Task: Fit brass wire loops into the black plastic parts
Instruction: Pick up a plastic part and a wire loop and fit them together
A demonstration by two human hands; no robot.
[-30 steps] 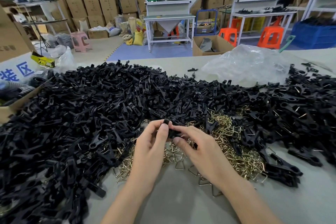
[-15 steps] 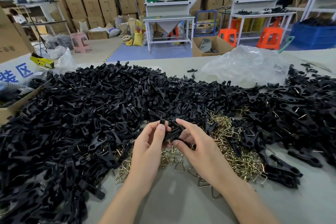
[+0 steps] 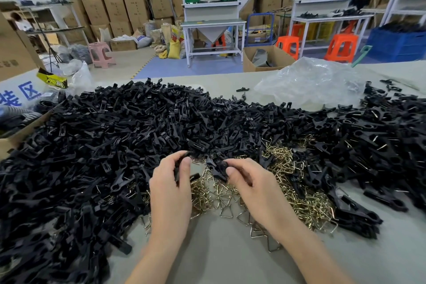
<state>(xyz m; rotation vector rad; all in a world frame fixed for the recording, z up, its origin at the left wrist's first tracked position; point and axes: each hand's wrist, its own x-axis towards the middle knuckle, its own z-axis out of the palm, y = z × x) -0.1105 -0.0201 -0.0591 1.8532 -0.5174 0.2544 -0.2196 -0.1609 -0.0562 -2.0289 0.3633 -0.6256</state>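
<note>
A huge heap of black plastic parts point(image 3: 110, 140) covers the grey table point(image 3: 221, 258) from left to right. In front of it lies a pile of brass wire loops point(image 3: 297, 193), spilling toward me. My left hand point(image 3: 170, 193) pinches a black plastic part point(image 3: 184, 157) between thumb and fingers. My right hand point(image 3: 253, 187) pinches another black plastic part point(image 3: 217, 169) at its fingertips. The two hands are a little apart above the loops. Whether either part carries a loop is hidden.
A crumpled clear plastic bag point(image 3: 309, 83) lies at the back right of the table. An open cardboard box point(image 3: 13, 136) stands at the left edge. Beyond the table are workbenches, orange stools and stacked cartons.
My hands, which were together on one black piece, have drawn apart. Each now holds a black part, the left slightly up and left, the right lower and right.
</note>
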